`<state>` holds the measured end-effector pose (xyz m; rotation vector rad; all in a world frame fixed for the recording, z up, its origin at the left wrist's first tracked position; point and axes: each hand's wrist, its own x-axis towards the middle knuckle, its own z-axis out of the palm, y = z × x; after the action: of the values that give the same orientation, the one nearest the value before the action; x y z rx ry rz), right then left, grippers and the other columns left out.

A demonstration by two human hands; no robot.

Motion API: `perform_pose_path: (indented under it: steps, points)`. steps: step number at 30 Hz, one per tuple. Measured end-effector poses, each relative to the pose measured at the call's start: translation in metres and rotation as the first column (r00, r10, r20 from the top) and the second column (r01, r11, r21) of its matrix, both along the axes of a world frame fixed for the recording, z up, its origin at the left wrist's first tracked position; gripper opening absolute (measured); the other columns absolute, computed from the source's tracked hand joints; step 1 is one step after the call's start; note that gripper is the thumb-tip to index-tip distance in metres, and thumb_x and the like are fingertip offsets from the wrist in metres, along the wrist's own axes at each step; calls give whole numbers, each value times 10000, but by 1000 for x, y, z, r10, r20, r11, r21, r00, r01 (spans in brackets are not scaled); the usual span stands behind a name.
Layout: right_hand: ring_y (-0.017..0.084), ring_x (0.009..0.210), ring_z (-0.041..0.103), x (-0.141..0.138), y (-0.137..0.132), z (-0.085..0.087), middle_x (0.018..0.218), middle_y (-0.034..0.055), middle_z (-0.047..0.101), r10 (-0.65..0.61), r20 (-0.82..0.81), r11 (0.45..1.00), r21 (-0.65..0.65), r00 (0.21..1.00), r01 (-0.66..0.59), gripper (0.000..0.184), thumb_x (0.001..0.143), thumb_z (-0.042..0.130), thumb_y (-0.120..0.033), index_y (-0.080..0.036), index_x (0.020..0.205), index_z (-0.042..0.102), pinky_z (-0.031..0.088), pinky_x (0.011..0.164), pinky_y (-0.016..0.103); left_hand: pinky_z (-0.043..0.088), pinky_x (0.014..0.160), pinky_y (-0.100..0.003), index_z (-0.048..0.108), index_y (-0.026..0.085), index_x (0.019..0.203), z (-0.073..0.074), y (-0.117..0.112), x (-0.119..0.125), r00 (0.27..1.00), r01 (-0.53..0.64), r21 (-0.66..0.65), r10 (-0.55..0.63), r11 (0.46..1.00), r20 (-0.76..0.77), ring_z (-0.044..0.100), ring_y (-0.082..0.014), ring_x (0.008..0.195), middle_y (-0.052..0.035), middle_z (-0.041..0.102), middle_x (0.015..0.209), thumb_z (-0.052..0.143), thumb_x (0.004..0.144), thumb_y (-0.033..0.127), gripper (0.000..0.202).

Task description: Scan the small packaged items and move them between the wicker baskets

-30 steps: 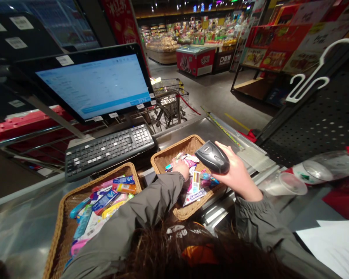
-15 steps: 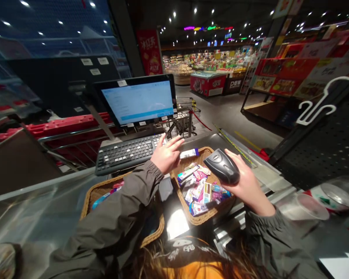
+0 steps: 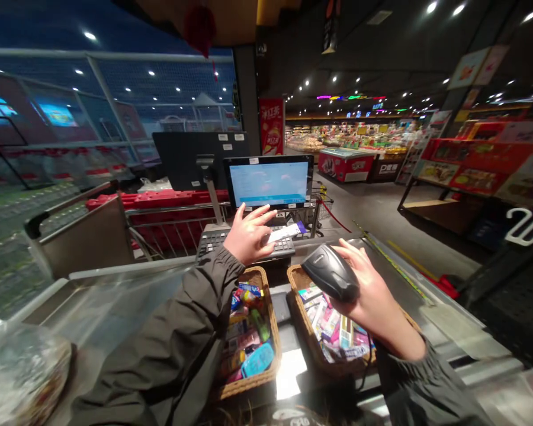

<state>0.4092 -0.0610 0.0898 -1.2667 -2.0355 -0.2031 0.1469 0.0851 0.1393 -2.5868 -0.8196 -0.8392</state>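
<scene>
My left hand (image 3: pixel 249 235) is over the keyboard (image 3: pixel 213 238), its upper fingers stretched out. Low in that hand, by the thumb, I hold a slim white candy packet (image 3: pixel 284 234) with a purple end, which sticks out to the right. A black handheld barcode scanner (image 3: pixel 331 273) is gripped in my right hand (image 3: pixel 368 290), its head pointing left toward the packet. Below the scanner is a wicker basket (image 3: pixel 308 331) of small wrapped sweets. Under my left forearm stands another wicker basket (image 3: pixel 273 331) with colourful packets, partly hidden by the sleeve.
A lit monitor (image 3: pixel 269 182) stands behind the keyboard, with a dark second screen (image 3: pixel 182 160) to its left. Clear plastic wrapping (image 3: pixel 18 367) lies on the metal counter at the left. White hooks (image 3: pixel 526 228) hang at the right.
The view has tilted up and turned left, so both baskets show more. My left hand, with the packet, now lies across the keyboard. The scanner stays in my right hand.
</scene>
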Motion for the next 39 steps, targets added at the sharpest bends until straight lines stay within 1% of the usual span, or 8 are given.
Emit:
perform_pose_path:
  steps: [4, 8, 13, 22, 28, 34, 39]
  points:
    - [402, 1420, 366, -13, -1, 1, 1371, 165, 545, 12, 0, 1000, -12, 1000, -12, 475, 769, 617, -253, -214, 1239, 564, 251, 1119, 730, 154, 1160, -684, 714, 206, 736, 0, -1, -15, 1000, -22, 10, 22, 1000, 5, 483, -335, 1362, -100, 599, 1391, 634, 798, 300, 139]
    - [407, 1420, 365, -22, -2, 2, 1358, 164, 556, 13, 9, 1000, -22, 1000, -13, 469, 761, 606, -230, -217, 1229, 577, 255, 1108, 740, 140, 1160, -686, 723, 202, 755, -1, -1, -23, 999, -32, 12, 32, 999, 0, 475, -341, 1367, -110, 586, 1405, 643, 791, 290, 124]
    - [419, 1406, 384, -29, -3, 1, 1335, 176, 576, 25, 25, 999, -26, 999, -25, 436, 771, 591, -231, -198, 1205, 602, 271, 1089, 752, 132, 1157, -697, 732, 202, 806, -2, 0, -29, 1000, -27, -12, 27, 1000, -7, 471, -354, 1366, -120, 569, 1423, 647, 790, 278, 116]
    - [420, 1397, 400, -35, -8, 2, 1334, 174, 583, 12, 42, 998, -65, 999, -9, 458, 747, 595, -238, -204, 1204, 600, 281, 1095, 740, 129, 1155, -704, 718, 198, 776, -6, 2, -35, 1000, -16, 7, 16, 1000, -13, 461, -351, 1374, -128, 561, 1431, 618, 815, 296, 146]
    - [408, 1394, 404, -38, -9, -2, 1337, 171, 586, 18, 51, 996, -87, 999, -14, 474, 733, 599, -223, -194, 1206, 606, 255, 1116, 731, 118, 1157, -702, 717, 196, 781, -7, -1, -40, 999, -30, -7, 30, 1000, -25, 455, -346, 1379, -130, 547, 1444, 599, 822, 306, 166]
    - [401, 1403, 398, -45, -9, -2, 1340, 167, 585, 34, 38, 993, -118, 999, -29, 474, 733, 591, -234, -195, 1206, 607, 272, 1122, 706, 117, 1154, -709, 713, 198, 764, -15, -4, -50, 998, -48, -46, 46, 998, -33, 450, -349, 1382, -122, 547, 1446, 629, 815, 322, 158]
    - [403, 1395, 406, -48, -8, -6, 1323, 164, 591, 66, 38, 990, -128, 997, -60, 470, 720, 600, -216, -200, 1191, 605, 263, 1123, 714, 99, 1152, -712, 710, 198, 759, -28, -4, -63, 997, -63, -79, 59, 995, -52, 446, -347, 1384, -125, 544, 1448, 637, 797, 304, 135]
